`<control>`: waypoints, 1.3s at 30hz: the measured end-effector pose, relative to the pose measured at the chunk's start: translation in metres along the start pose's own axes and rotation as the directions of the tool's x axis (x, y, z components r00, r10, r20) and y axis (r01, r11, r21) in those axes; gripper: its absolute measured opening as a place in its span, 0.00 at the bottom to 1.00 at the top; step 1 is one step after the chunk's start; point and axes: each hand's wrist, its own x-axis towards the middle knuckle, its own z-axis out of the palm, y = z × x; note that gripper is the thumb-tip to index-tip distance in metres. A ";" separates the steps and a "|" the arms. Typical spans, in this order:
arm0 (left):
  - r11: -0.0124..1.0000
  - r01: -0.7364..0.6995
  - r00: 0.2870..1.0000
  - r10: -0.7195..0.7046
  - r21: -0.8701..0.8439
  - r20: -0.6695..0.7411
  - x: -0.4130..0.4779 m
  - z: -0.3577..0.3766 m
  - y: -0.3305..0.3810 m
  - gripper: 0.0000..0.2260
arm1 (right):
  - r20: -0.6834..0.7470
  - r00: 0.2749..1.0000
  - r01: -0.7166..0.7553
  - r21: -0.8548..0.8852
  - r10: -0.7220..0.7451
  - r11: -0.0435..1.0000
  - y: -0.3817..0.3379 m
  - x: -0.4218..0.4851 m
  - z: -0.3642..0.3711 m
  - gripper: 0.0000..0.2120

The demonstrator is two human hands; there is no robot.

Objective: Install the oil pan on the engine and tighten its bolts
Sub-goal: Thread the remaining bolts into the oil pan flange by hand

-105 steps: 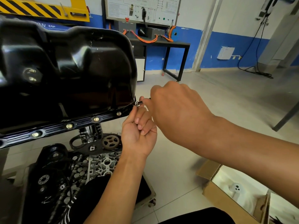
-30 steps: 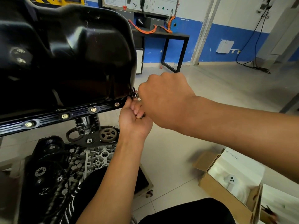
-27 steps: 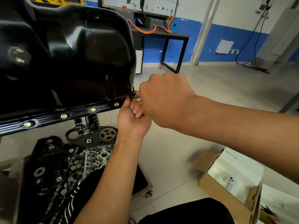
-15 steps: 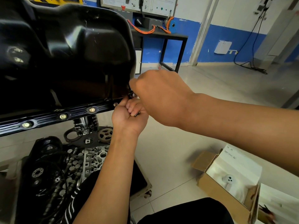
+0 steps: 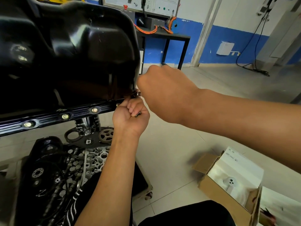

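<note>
Fingers of left hand, head view: curled round a small dark spare bolt, fist touching the flange corner of the glossy black pressed-metal oil pan. Right hand is curled on a small silver bolt at that corner, fingertips hidden. Three brass-coloured flange bolts sit seated along the pan's near edge.
</note>
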 end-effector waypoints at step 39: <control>0.999 -0.003 0.996 0.006 -0.039 0.093 -0.003 -0.012 0.001 0.28 | 0.076 0.995 -0.057 -0.101 0.065 0.993 -0.017 0.003 -0.013 0.08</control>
